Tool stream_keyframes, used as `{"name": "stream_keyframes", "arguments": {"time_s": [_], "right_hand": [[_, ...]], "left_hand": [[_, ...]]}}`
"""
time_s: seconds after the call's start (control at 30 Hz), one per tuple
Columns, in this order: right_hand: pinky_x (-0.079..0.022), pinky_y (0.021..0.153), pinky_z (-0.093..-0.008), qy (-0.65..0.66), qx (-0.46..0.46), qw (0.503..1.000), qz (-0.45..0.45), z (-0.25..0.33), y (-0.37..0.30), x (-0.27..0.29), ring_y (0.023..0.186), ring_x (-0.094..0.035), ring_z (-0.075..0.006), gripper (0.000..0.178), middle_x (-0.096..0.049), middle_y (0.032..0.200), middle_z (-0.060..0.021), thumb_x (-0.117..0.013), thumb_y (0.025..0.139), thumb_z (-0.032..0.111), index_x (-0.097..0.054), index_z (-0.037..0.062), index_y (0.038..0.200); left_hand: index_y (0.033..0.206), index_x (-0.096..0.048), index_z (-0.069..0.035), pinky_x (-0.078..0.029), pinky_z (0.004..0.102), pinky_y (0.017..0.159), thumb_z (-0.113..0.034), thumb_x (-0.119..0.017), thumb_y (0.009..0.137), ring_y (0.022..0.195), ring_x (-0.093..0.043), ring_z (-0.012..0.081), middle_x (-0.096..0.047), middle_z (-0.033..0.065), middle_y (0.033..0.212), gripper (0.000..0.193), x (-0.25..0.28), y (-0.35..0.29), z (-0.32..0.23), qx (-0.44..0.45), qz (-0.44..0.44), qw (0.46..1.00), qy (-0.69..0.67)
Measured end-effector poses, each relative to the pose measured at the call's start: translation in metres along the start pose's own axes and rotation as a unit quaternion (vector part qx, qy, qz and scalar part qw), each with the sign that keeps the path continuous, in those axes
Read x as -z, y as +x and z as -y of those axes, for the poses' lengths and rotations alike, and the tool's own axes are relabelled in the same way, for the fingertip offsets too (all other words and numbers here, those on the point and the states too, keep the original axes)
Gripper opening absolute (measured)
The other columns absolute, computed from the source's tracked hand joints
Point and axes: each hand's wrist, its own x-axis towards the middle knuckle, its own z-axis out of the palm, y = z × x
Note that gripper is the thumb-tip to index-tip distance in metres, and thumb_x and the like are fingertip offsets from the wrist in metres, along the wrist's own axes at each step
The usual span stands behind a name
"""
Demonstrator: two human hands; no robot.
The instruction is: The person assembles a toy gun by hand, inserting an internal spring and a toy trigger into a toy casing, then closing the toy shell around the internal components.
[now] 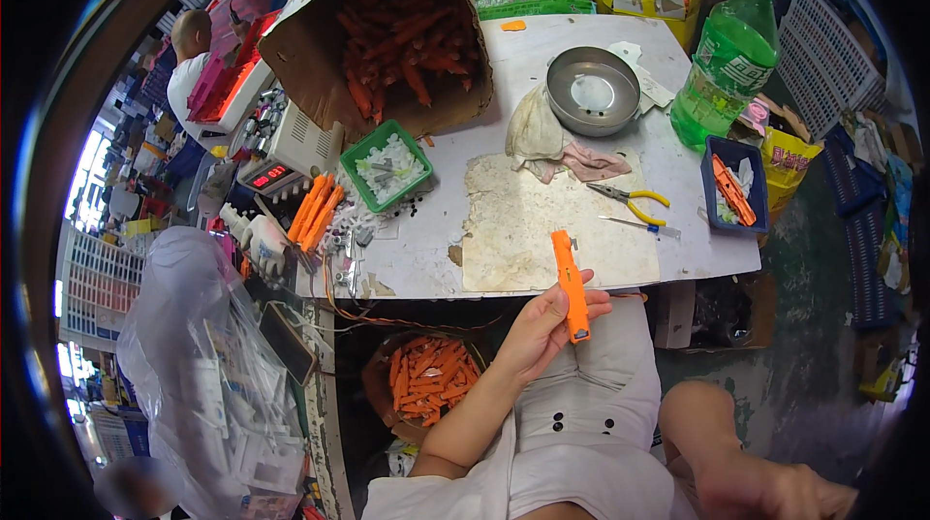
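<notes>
My left hand (540, 330) is raised over my lap, just off the table's near edge. Its thumb and fingers hold a long orange plastic handle-shaped piece (570, 289) nearly upright. Small metallic bits show at the piece's lower end and near its upper end. My right hand (799, 493) is low at the right, away from the table, with the arm bent. Its fingers are partly cut off by the dark rim, and whatever they might hold is hidden. Beyond the orange piece lie yellow-handled pliers (635, 198) and a thin screwdriver-like tool (635, 225).
On the white table (426, 258) stand a tipped carton (291, 35) of orange pieces, a green basket (389, 163), a metal bowl (593, 91), a green bottle (725, 64) and a blue bin (736, 183). Another box of orange pieces (433, 379) sits below. A person (191, 64) is far left.
</notes>
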Motion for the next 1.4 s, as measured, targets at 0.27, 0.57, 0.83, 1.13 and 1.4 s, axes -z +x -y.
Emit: {"name": "stream_keyframes", "arguments": {"time_s": [0.27, 0.57, 0.83, 1.13, 1.4], "right_hand": [[-0.052, 0.072, -0.0230, -0.009, 0.032, 0.999, -0.027, -0.012, -0.005, 0.004, 0.086, -0.061, -0.0150, 0.036, -0.052, 0.102, -0.0025, -0.055, 0.086, -0.002, -0.049, 0.0097, 0.119], [-0.054, 0.071, -0.0237, 0.018, 0.046, 0.999, -0.020, -0.013, -0.007, 0.006, 0.084, -0.061, -0.0146, 0.041, -0.051, 0.105, -0.0029, -0.057, 0.085, -0.003, -0.047, 0.0103, 0.122], [-0.052, 0.068, -0.0228, 0.006, 0.060, 0.998, 0.018, -0.008, -0.007, 0.011, 0.085, -0.059, -0.0135, 0.047, -0.051, 0.104, -0.0019, -0.059, 0.083, -0.004, -0.045, 0.0119, 0.124], [-0.049, 0.074, -0.0250, -0.026, 0.083, 0.994, 0.062, 0.025, -0.030, 0.009, 0.085, -0.057, -0.0120, 0.046, -0.052, 0.103, 0.0022, -0.060, 0.084, -0.001, -0.046, 0.0166, 0.124], [-0.049, 0.055, -0.0320, -0.463, -0.273, 0.679, -0.500, 0.101, -0.174, 0.106, 0.068, -0.053, -0.0159, 0.033, -0.048, 0.087, -0.0053, -0.045, 0.098, 0.037, -0.041, 0.0131, 0.120]], "left_hand": [[0.142, -0.025, 0.003, -0.038, 0.0332, 0.103, -0.031, -0.039, 0.100, 0.122, -0.049, 0.0264, -0.050, 0.0198, 0.129, 0.055, -0.003, -0.005, -0.006, 0.010, 0.024, 1.000, -0.011], [0.144, -0.025, -0.002, -0.038, 0.0332, 0.102, -0.020, -0.047, 0.098, 0.123, -0.048, 0.0272, -0.050, 0.0144, 0.129, 0.054, -0.006, -0.008, -0.010, 0.016, 0.039, 0.999, 0.014], [0.141, -0.032, 0.000, -0.045, 0.0310, 0.093, -0.016, -0.057, 0.093, 0.116, -0.054, 0.0264, -0.058, 0.0085, 0.113, 0.057, 0.003, -0.006, -0.006, 0.026, 0.043, 0.999, -0.014], [0.138, -0.034, 0.004, -0.043, 0.0353, 0.094, -0.017, -0.061, 0.089, 0.104, -0.058, 0.0238, -0.057, 0.0090, 0.108, 0.059, 0.014, -0.008, -0.010, -0.012, 0.036, 0.999, -0.033], [0.138, -0.033, 0.005, -0.043, 0.0327, 0.093, -0.016, -0.059, 0.090, 0.105, -0.058, 0.0238, -0.056, 0.0088, 0.108, 0.058, 0.025, -0.015, -0.012, -0.049, 0.011, 0.998, -0.034]]}}
